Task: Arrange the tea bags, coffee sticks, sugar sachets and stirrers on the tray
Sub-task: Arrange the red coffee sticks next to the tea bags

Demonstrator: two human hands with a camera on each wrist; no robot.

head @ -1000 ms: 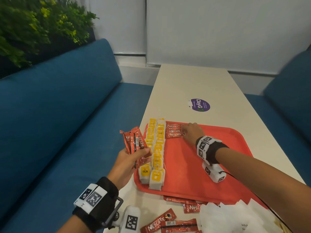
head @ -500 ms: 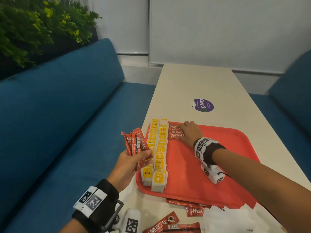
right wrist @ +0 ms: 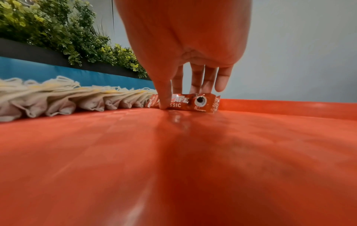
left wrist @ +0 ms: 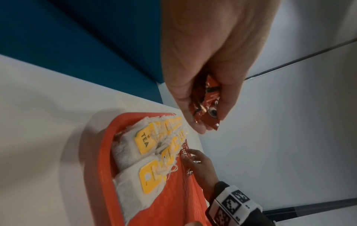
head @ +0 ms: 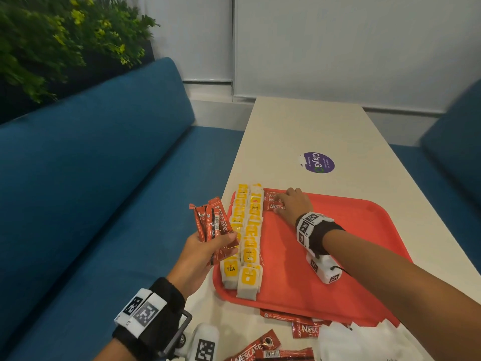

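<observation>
Red coffee sticks, a fanned bundle, sit gripped in my left hand beside the tray. My right hand, fingers extended, presses two coffee sachets flat at the tray's far edge, next to two rows of tea bags.

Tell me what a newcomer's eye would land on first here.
The red tray on the pale table, with two rows of yellow-tagged tea bags along its left edge. The left hand grips a bunch of coffee sticks beside them; the right hand presses sticks at the far corner.
</observation>
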